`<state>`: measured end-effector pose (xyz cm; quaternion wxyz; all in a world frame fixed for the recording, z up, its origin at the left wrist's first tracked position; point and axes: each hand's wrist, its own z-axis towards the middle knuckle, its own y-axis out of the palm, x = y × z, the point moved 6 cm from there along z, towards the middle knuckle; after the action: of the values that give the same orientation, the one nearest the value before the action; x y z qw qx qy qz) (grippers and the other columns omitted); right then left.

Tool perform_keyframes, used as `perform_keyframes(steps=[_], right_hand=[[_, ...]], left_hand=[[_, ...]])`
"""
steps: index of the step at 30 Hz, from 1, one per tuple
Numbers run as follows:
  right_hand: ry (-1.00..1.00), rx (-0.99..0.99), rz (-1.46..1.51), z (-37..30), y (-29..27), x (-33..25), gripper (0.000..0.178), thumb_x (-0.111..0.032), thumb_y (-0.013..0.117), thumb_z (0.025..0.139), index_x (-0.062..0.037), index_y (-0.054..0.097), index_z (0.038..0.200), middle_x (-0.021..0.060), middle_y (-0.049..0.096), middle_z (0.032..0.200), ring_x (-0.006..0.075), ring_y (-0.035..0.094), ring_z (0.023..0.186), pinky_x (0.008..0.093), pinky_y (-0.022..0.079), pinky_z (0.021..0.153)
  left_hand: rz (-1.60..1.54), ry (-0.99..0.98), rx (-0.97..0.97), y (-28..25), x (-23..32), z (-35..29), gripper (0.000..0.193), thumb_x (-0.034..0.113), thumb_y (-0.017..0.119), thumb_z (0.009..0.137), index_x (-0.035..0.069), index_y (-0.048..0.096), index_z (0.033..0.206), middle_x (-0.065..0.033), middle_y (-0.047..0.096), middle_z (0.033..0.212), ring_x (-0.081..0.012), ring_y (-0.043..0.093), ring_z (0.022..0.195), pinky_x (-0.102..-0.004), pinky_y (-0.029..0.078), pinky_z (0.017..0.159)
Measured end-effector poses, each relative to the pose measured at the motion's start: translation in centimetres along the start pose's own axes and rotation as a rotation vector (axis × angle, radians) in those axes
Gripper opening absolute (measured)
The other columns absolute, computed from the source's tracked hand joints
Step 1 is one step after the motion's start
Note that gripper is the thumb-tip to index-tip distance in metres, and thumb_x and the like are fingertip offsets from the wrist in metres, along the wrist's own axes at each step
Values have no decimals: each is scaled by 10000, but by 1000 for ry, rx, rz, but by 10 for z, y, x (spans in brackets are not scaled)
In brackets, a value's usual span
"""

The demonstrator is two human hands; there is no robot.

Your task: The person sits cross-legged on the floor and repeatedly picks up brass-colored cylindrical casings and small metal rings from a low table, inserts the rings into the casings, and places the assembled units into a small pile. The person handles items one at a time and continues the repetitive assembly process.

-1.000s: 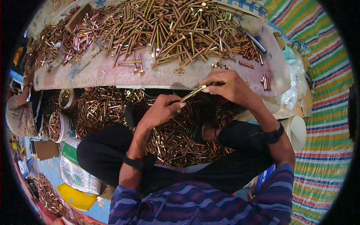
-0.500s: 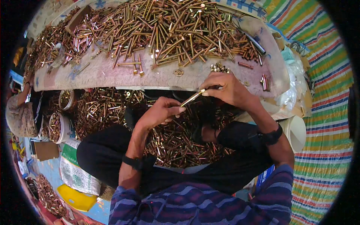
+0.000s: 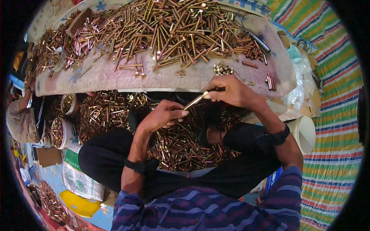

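Between my hands is a slim, shiny gold-coloured bolt (image 3: 195, 101), slanting up to the right over the front edge of the cloth-covered table. My left hand (image 3: 163, 114) pinches its lower end between thumb and fingers. At the upper end, the thumb and fingertips of my right hand (image 3: 232, 91) close on the tip; a small pale piece shows there, too small to name for certain. Just beyond my right hand, a little heap of small nuts (image 3: 222, 69) lies on the cloth. Long bolts (image 3: 173, 30) are piled across the far part of the table.
More bolts (image 3: 189, 150) lie heaped below, between my legs. White buckets of metal parts (image 3: 64, 133) stand at left, near another person's arm (image 3: 24, 102). A metal tube (image 3: 260, 43), a few washers (image 3: 180, 73) and plastic wrap (image 3: 302, 82) are on the table. A white bucket (image 3: 304, 134) stands at right.
My right hand has shifted slightly left and down with the bolt's upper end, uncovering more of the nut heap. My left hand keeps its pinch with hardly any movement.
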<state>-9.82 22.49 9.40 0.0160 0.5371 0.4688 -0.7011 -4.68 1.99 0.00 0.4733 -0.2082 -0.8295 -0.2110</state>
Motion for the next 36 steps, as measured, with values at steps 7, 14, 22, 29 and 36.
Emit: perform_keyframes(steps=[7, 14, 22, 29, 36], right_hand=[[230, -29, 88, -10, 8, 8, 225, -192, 706, 954, 29, 702, 999, 55, 684, 824, 109, 655, 715, 292, 536, 663], [10, 58, 49, -14, 8, -9, 267, -245, 694, 955, 22, 683, 945, 88, 683, 743, 147, 690, 693, 329, 541, 645], [74, 44, 52, -24, 2, -23, 362, -315, 651, 985, 22, 679, 856, 118, 669, 689, 175, 668, 597, 353, 535, 605], [15, 89, -111, -33, -4, -32, 509, -431, 572, 1005, 17, 671, 785, 147, 647, 644, 268, 656, 584, 420, 532, 642], [117, 4, -57, -37, 1, -22, 494, -403, 579, 1017, 29, 653, 789, 99, 667, 679, 192, 686, 591, 367, 536, 575]], left_hand=[[-2, 13, 17, 5, 2, -3, 230, 237, 739, 935, 16, 693, 977, 29, 577, 711, -40, 400, 500, -230, 256, 441], [-44, -42, 8, 11, 3, -14, 222, 196, 731, 943, -10, 678, 1007, 26, 539, 684, -40, 359, 484, -238, 230, 437], [53, -31, 67, 19, 25, -33, 214, 208, 725, 945, 1, 694, 991, 17, 588, 718, -36, 392, 490, -223, 249, 437], [219, 52, 139, 32, 40, -44, 219, 220, 714, 951, 2, 701, 959, 24, 589, 702, -37, 404, 496, -232, 267, 438], [224, 25, 127, 38, 38, -43, 205, 212, 704, 958, 8, 696, 939, 29, 572, 695, -40, 395, 498, -238, 262, 441]])
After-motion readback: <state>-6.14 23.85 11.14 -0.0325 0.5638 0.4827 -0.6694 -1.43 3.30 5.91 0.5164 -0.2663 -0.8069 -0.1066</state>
